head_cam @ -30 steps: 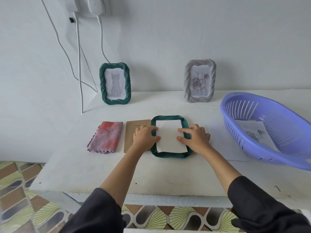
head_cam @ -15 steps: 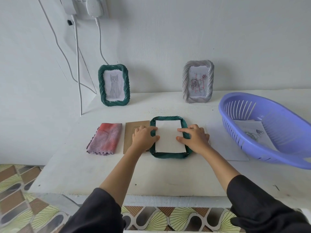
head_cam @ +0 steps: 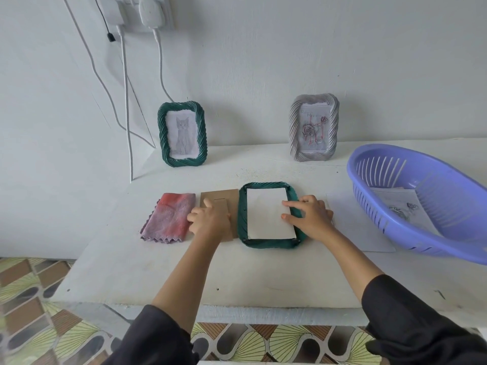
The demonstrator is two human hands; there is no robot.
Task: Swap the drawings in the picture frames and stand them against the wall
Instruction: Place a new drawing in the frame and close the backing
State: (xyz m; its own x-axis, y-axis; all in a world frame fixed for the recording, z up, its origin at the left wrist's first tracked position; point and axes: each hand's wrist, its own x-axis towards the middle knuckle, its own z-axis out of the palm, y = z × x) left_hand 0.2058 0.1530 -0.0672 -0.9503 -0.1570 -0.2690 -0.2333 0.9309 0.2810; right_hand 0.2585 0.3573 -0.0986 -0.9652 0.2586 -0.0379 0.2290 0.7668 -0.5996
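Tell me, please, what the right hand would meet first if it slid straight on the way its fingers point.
The right hand points left across the white paper; it would probably first meet the left rim of the flat green frame.

On my feed I see a dk-green ribbed frame (head_cam: pixel 271 243) w/ white sheet (head_cam: pixel 268 214), 2nd green frame (head_cam: pixel 181 162) w/ grey cat sketch (head_cam: pixel 182 137), silver-grey frame (head_cam: pixel 313 155) w/ red rose dwg (head_cam: pixel 312 130), pink-to-mauve cloth (head_cam: pixel 168 217), brown cardboard backing (head_cam: pixel 232 200), lilac slotted basket (head_cam: pixel 395 227), yellow-green fan-pattern floor tiles (head_cam: pixel 284 343).
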